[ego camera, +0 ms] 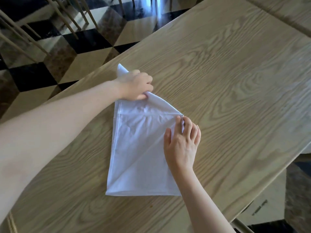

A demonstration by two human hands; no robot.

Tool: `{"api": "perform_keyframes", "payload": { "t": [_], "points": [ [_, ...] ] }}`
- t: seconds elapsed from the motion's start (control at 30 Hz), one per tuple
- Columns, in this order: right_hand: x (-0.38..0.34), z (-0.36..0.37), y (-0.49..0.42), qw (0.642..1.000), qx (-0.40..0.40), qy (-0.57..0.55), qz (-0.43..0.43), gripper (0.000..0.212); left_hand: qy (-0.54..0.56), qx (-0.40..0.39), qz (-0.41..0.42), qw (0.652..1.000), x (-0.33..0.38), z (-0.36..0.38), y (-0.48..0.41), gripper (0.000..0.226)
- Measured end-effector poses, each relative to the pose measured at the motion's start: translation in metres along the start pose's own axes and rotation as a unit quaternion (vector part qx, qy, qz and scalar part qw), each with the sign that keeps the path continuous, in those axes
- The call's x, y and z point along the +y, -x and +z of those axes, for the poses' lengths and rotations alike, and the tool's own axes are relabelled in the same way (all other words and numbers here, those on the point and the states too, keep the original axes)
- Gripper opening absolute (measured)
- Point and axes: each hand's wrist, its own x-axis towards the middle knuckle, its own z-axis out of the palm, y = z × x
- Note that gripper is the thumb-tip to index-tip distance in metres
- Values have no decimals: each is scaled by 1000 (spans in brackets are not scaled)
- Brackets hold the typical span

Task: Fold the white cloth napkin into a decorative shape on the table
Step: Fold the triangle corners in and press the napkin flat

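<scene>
The white cloth napkin [134, 148] lies on the light wooden table [227, 73], folded into a long shape with a diagonal fold running from its near left corner to its right corner. My left hand [136, 85] grips the bunched far end of the napkin, with a white tip sticking out past the knuckles. My right hand [182, 142] rests on the napkin's right edge, fingers extended, and its fingertips press the folded corner down against the table.
The table's left edge runs diagonally close behind my left hand; beyond it is a glossy black-and-beige tiled floor with chair legs [64, 19]. The right table edge drops to a cardboard box [259, 211]. A second wooden surface [289, 9] sits far right.
</scene>
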Motion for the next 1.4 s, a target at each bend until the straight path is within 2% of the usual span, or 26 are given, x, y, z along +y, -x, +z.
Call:
{"api": "perform_keyframes", "payload": {
  "t": [0.17, 0.23, 0.33, 0.37, 0.43, 0.5, 0.53, 0.67, 0.8, 0.97, 1.17, 1.3, 1.4],
  "points": [
    [0, 1, -1, 1000, -8, -2, 2, 49, -11, -141, 7, 990, -14, -33, 13, 16],
    [0, 1, -1, 1000, -8, -5, 4, 49, -19, -171, -4, 985, -10, -47, 27, 12],
    [0, 1, -1, 1000, -9, -13, 8, 49, -88, -197, -3, 976, 12, -68, 57, 13],
    [0, 1, -1, 1000, -9, -15, 9, 49, -99, -188, -2, 977, 19, -65, 68, 13],
    [1, 1, -1, 1000, -10, -19, 8, 49, -66, -99, 13, 993, 32, -55, 92, 12],
    [1, 2, -1, 1000, -8, -21, 7, 48, -14, -21, 14, 1000, 40, -46, 114, 25],
    [1, 3, -1, 1000, -6, -20, 6, 48, -9, -6, -4, 1000, 44, -39, 122, 30],
    [2, 5, 0, 1000, 1, -20, 5, 46, 38, 6, -77, 996, 90, -8, 149, 60],
    [1, 7, 0, 1000, 6, -18, 8, 42, 86, 61, -142, 984, 153, 8, 166, 58],
    [4, 7, -1, 1000, 1, -27, 13, 40, 147, 68, -258, 952, 203, 26, 166, 91],
    [5, 5, -1, 998, 0, -55, 18, 40, 144, 114, -318, 930, 208, 32, 174, 78],
    [7, 3, -2, 996, -2, -87, 22, 39, 83, 142, -338, 927, 191, 30, 179, 48],
    [7, -1, -3, 990, 1, -136, 34, 37, 63, 125, -330, 934, 195, 35, 181, 54]
  ]
}}
